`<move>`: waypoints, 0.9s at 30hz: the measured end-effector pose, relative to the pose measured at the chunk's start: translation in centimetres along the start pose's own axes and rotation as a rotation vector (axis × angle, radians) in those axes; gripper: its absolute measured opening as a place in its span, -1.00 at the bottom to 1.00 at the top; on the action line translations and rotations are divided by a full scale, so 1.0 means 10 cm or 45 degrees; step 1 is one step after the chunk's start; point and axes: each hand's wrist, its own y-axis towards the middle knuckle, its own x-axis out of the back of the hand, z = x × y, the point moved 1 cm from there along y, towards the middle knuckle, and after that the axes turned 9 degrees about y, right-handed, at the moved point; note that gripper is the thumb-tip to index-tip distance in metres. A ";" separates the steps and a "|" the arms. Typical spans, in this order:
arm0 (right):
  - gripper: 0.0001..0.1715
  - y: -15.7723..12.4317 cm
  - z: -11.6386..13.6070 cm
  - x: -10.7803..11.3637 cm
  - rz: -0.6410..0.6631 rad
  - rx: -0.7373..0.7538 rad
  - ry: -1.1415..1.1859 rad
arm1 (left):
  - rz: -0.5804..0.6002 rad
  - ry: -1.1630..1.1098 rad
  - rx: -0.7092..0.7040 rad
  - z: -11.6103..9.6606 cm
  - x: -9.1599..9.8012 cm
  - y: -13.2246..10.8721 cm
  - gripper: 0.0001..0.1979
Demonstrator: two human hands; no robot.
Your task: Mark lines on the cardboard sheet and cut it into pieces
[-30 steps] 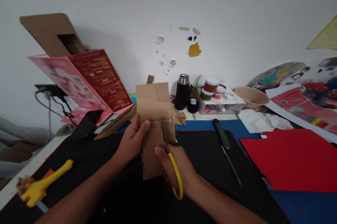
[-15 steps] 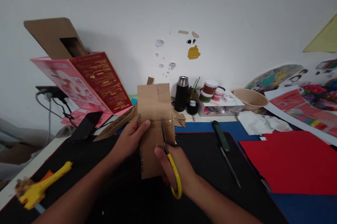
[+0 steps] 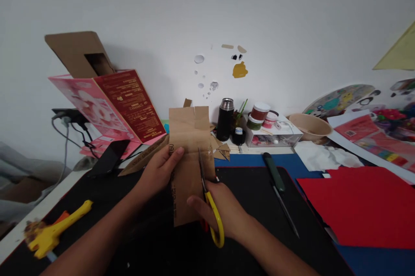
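Note:
A tall piece of brown cardboard [image 3: 184,131] with printed marks on its left side is held up above the black mat. My left hand [image 3: 162,166] grips its left edge, thumb on the front and fingers behind. Yellow-handled scissors [image 3: 214,213] are in my right hand [image 3: 222,204], whose fingers are wrapped through the handle loops. One dark blade lies over the front of the cardboard, pointing upward along its right part; the other blade is hidden. A slit shows at the cardboard's top edge.
A green-handled knife [image 3: 275,174] lies on the mat [image 3: 246,189] to the right, near red paper [image 3: 359,207]. At the back stand a black flask [image 3: 225,120], paint jars [image 3: 259,112] and a bowl [image 3: 309,127]. A yellow giraffe figure [image 3: 48,235] lies left, a pink-red folder [image 3: 129,103] behind.
The whole scene sits slightly lower in view, and things at the left have shifted right. Both hands keep their grips, and the scissors stay at nearly the same place on the cardboard.

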 end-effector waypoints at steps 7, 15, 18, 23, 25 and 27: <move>-0.33 -0.01 0.01 0.02 0.069 0.033 0.074 | 0.081 0.012 0.000 0.03 0.05 0.01 -0.41; -0.28 -0.01 -0.02 0.00 0.036 0.056 0.203 | 0.076 -0.002 0.032 -0.01 0.02 -0.02 -0.42; -0.32 -0.01 -0.02 -0.01 0.005 0.080 0.250 | 0.039 0.026 0.035 -0.02 -0.02 -0.03 -0.42; -0.44 -0.01 -0.03 -0.04 -0.001 0.086 0.275 | 0.075 -0.037 0.031 0.03 -0.03 0.00 -0.46; -0.45 -0.01 -0.04 -0.05 -0.014 0.078 0.284 | 0.093 -0.050 0.047 0.06 -0.05 0.01 -0.46; -0.46 0.00 -0.06 -0.06 -0.033 0.065 0.275 | 0.084 -0.043 0.055 0.08 -0.06 0.02 -0.44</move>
